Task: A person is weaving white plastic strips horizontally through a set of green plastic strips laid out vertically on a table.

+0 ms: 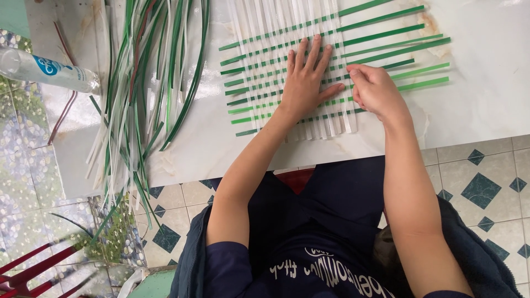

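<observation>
Left hand flat and spread, fingers fanned out, pressing down on the woven mat at upper centre of the frame. Right hand curled just beside it to the right, thumb and fingertips drawn together, apparently pinching one of the green strips where it leaves the weave; exact grip partly hidden by the knuckles, so hard to tell for sure. White strips running top to bottom, green ones crossing left to right with a slight upward tilt toward the right edge. Long axis of the pinched strip stretching away rightward from the right hand, free end lying out on the pale table. Right hand clearly the nearer one to those loose green ends; left hand busy pinning the centre. Off in the upper left, a heap of spare strips and a clear plastic bottle, well apart from both hands.
</observation>
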